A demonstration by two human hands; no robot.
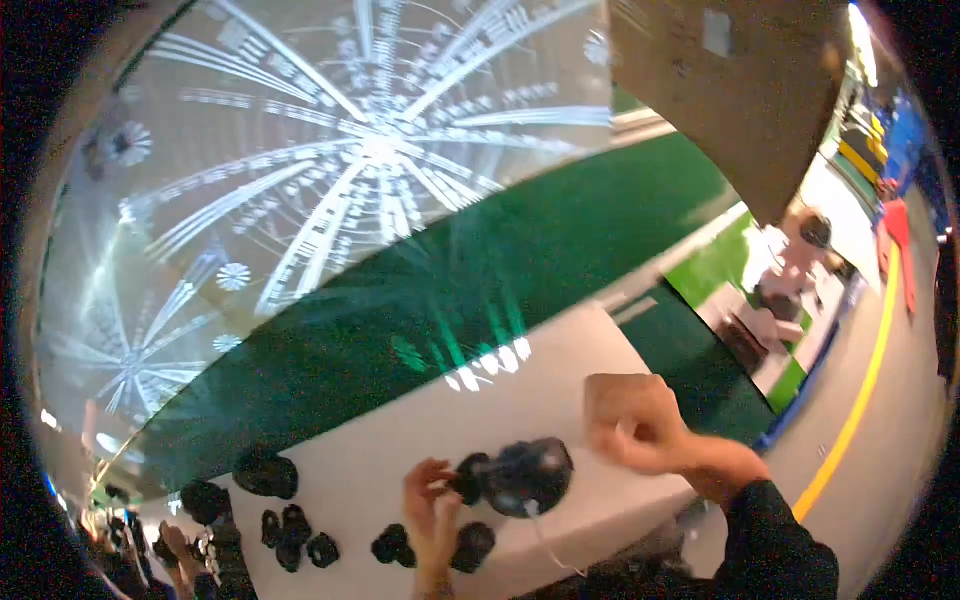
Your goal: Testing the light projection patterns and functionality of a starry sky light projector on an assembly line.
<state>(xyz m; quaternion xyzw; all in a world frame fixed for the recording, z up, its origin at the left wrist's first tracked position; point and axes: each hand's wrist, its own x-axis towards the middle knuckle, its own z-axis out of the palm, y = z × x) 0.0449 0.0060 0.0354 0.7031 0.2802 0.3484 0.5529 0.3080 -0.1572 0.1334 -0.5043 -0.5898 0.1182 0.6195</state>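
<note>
My left hand (430, 512) grips the narrow end of a round black part (520, 477) that rests on the white table (420, 430). My right hand (640, 422) is closed in a fist just right of and above that black part; a thin white cord (545, 535) runs down from the part. Whether the right hand pinches the cord I cannot tell. Several smaller black parts (295, 525) lie on the table to the left of my left hand, and two more black pieces (392, 545) sit right beside it.
Behind the table runs a dark green floor (520, 250) and a large wall with white radial line patterns (330, 150). A brown panel (740, 90) hangs at upper right. A person (800, 260) sits far off on the right near a yellow floor line (860, 400).
</note>
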